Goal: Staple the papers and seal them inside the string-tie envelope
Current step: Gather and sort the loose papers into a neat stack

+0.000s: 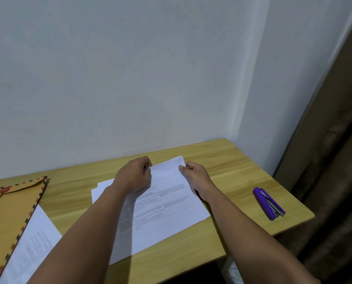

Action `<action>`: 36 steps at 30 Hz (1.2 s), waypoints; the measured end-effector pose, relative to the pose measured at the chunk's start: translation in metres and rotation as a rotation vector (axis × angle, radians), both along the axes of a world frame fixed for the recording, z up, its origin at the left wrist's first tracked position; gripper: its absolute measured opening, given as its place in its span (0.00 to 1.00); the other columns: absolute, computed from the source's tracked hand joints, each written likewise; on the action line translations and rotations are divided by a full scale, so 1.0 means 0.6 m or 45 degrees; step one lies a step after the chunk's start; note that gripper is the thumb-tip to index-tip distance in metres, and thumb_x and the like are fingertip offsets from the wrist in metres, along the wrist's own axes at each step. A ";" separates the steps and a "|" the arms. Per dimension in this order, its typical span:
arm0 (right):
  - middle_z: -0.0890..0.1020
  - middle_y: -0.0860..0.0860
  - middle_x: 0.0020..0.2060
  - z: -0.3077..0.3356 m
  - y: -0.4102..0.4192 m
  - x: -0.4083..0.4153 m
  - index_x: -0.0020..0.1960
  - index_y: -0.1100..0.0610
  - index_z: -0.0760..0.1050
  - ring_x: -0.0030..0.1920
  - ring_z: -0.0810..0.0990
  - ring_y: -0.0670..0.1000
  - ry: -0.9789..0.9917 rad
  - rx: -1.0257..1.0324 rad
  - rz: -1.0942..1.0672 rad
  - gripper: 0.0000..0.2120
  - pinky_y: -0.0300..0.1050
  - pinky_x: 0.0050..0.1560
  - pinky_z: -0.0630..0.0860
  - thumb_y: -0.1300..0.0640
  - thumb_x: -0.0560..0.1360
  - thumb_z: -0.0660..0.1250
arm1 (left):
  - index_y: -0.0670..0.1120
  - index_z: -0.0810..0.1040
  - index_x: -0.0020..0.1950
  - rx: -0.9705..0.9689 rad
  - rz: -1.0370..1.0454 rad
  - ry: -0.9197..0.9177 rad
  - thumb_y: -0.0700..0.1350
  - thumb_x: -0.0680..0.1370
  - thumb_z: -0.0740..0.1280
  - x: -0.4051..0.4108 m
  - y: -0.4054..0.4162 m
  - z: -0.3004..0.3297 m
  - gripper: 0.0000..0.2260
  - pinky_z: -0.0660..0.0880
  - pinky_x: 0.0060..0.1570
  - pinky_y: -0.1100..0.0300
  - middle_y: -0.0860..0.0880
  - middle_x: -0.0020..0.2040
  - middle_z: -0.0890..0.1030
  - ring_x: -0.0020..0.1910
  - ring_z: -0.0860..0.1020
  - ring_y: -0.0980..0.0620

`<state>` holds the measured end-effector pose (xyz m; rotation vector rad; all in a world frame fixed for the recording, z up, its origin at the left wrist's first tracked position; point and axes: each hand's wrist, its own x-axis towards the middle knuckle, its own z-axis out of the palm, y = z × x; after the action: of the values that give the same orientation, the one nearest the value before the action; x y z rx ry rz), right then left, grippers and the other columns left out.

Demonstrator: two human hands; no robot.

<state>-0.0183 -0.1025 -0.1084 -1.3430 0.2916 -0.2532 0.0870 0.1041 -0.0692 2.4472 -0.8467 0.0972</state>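
Kraft envelope: the string-tie envelope [9,212] lies at the far left of the wooden desk [222,160], flap side up with its red discs showing, untouched and well apart from both hands.
Loose sheet: one printed sheet [33,238] lies just beside the envelope's lower right edge, partly under it or against it — which, I cannot tell.
Left hand: the left hand [135,177] rests on the far left corner of the papers, fingers curled and pinching that top edge.
Papers: the papers [167,203] lie mid-desk between the hands, long axis running from the near left toward the far right; the sheets are fanned unevenly at the left and far edges, so squaring the stack looks like the step in hand.
Right hand: the right hand [195,177] holds the far right corner, thumb on top and fingers curled under the edge.
Stapler: the purple stapler [270,202] lies flat at the right of the desk, well apart from the papers, its long axis slanting toward the near right edge.
Key relation: the stapler sits to the right of the right hand — the nearer hand for fetching it — while the left could keep the stack pinned.
Risk: releasing one corner may let the sheets slip out of line again.
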 end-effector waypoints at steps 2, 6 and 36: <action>0.88 0.61 0.55 0.003 0.001 -0.003 0.58 0.62 0.84 0.56 0.88 0.59 0.005 -0.016 -0.003 0.09 0.52 0.58 0.83 0.62 0.84 0.66 | 0.52 0.76 0.49 0.004 0.007 -0.010 0.44 0.78 0.63 0.001 0.001 0.001 0.04 0.75 0.43 0.55 0.55 0.45 0.81 0.46 0.77 0.49; 0.89 0.59 0.54 0.004 0.002 -0.004 0.56 0.59 0.85 0.53 0.88 0.56 0.019 -0.044 0.008 0.09 0.53 0.58 0.83 0.61 0.84 0.66 | 0.52 0.76 0.51 0.026 0.003 -0.031 0.44 0.78 0.63 0.002 0.003 0.005 0.04 0.73 0.41 0.57 0.55 0.46 0.81 0.46 0.77 0.49; 0.89 0.57 0.52 0.016 0.011 -0.016 0.62 0.57 0.84 0.46 0.88 0.52 0.044 -0.089 0.033 0.13 0.44 0.44 0.83 0.64 0.85 0.63 | 0.53 0.75 0.47 0.004 -0.037 0.006 0.43 0.77 0.64 0.004 0.015 0.009 0.05 0.77 0.44 0.52 0.55 0.44 0.81 0.45 0.77 0.49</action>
<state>-0.0282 -0.0956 -0.0991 -1.4202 0.2964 -0.2207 0.0896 0.1133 -0.0638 2.4362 -0.8803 0.0792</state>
